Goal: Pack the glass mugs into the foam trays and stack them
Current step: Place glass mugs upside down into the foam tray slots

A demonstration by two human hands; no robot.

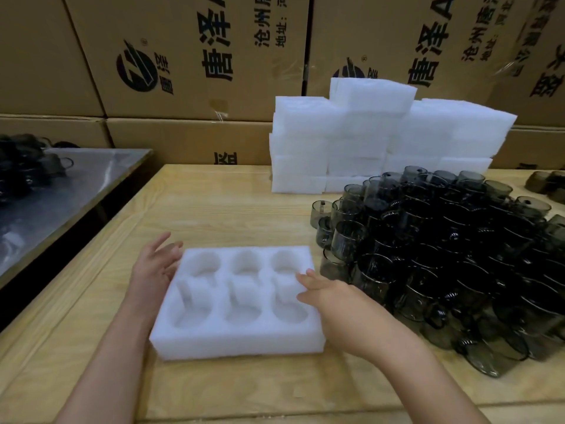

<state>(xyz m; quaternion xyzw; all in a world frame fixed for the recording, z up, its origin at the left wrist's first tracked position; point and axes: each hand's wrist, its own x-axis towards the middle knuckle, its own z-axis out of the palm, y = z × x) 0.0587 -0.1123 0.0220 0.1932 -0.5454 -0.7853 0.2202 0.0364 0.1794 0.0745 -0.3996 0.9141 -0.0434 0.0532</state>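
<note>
right hand [328,296]: open, fingers spread, palm down on the right edge of the foam tray, touching foam. Grips nothing.
left hand [154,264]: open, fingers loose, at the tray's far-left corner, just beside or barely touching the wall; can't tell which. Holds nothing.
foam tray [238,341]: flat on the tabletop between both hands, six round pockets in two rows of three, all vacant. Long axis runs left-right across the body, slightly skewed.
glass mugs [443,264]: dark smoky glass, heaped in a big pile to the right of the tray. Nearest ones sit just beside the tray's right edge, right behind the right hand.
key relation: the mugs lie right of the tray, so the right hand is the nearer one by far. The left hand would have to cross the whole tray to reach them.
next move (judgement): right hand swings outward to the closest mug and drops it in a right-column pocket; left hand steadies the tray.
risk (judgement): the mugs are piled on each other, so pulling one low in the heap could shift the rest.
spare foam stack [367,142]: white blocks stacked at the far side of the tabletop, behind the mugs.
tabletop [229,209]: light wood, open space around the tray.
cartons [183,56]: brown, printed, walling the back.
progress (judgement): tray placed, no mug packed yet.
</note>
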